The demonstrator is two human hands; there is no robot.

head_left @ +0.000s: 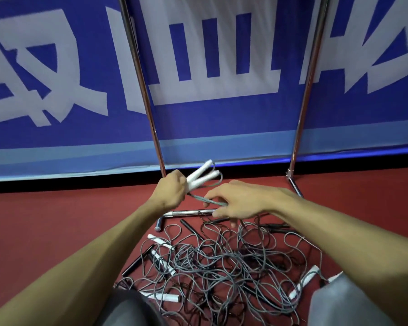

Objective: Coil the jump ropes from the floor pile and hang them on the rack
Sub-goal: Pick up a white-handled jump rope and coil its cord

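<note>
Pile underneath, left hand gripping handles — right hand pinching cord

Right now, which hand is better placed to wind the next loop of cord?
Right. The right hand pinches the gray cord close to the white handles, while the left hand is occupied gripping both handles, so it likely serves only as anchor.

Blue banner with white characters behind red floor.
</note>
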